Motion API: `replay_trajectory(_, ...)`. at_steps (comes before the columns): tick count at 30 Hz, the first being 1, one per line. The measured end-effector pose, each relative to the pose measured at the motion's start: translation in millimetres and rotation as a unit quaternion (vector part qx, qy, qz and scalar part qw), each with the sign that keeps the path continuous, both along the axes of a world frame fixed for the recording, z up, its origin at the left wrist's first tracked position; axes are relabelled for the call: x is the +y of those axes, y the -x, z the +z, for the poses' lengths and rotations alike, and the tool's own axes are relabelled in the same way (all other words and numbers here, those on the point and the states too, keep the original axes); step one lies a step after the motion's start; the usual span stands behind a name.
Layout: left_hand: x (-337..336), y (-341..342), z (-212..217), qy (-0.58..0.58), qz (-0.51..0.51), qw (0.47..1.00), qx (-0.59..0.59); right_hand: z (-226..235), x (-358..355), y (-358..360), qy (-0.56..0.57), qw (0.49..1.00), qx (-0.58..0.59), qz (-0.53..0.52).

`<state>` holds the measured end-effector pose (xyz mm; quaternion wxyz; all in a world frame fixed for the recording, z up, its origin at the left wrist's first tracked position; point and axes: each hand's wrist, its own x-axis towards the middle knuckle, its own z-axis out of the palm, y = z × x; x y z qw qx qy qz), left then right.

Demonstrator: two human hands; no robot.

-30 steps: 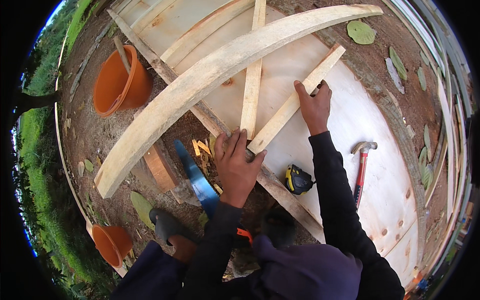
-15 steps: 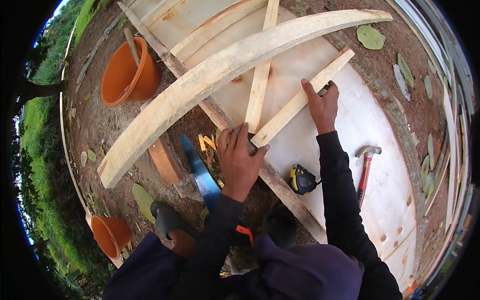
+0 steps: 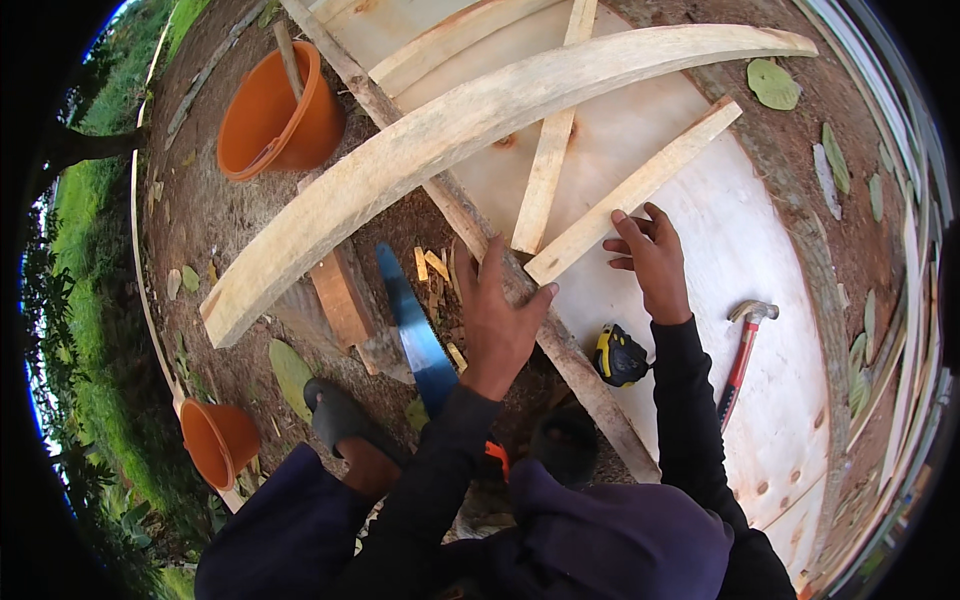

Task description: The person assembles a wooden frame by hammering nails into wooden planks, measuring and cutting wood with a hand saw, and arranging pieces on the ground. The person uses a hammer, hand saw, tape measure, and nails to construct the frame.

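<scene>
My left hand (image 3: pixel 498 335) rests with spread fingers at the rough-edged rail (image 3: pixel 590 390) of the plywood panel (image 3: pixel 770 270), its thumb close to the near end of a short wooden batten (image 3: pixel 640 190). Over the panel my right hand (image 3: pixel 655 262) has its fingers apart; the fingertips are at the batten's side, and whether they touch it I cannot tell. The batten lies slantwise on the panel, its near end by another batten (image 3: pixel 545 175). A long curved timber (image 3: pixel 480 125) lies across beyond both hands.
A handsaw (image 3: pixel 415 335) with a blue blade stands left of my left hand, near wood offcuts (image 3: pixel 435 265). On the panel lie a tape measure (image 3: pixel 620 355) and a hammer (image 3: pixel 745 355). Orange buckets (image 3: pixel 320 125) (image 3: pixel 215 440) and a wood block (image 3: pixel 345 300) are at the left.
My right hand has let go of the short batten and drawn back toward me along it. The left hand's fingers have spread at the rail. The whole view has shifted slightly.
</scene>
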<state>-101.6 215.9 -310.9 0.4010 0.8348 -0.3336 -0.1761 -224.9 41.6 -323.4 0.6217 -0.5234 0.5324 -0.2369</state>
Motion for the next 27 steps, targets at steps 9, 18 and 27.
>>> replay_trajectory(9, 0.5, -0.2, -5.8, 0.012, -0.010, 0.999, -0.028, -11.6, 1.1, 0.4, -0.020, 0.998, -0.057, 0.024)
replay_trajectory(18, -4.5, 6.5, -5.8, 0.021, 0.006, 0.999, -0.024, -3.9, 10.1, -5.9, -0.037, 0.998, -0.049, -0.004)
replay_trajectory(27, -4.2, 1.0, -3.9, 0.023, -0.017, 0.999, -0.018, -8.6, 6.1, 4.6, -0.033, 0.996, -0.082, 0.033)
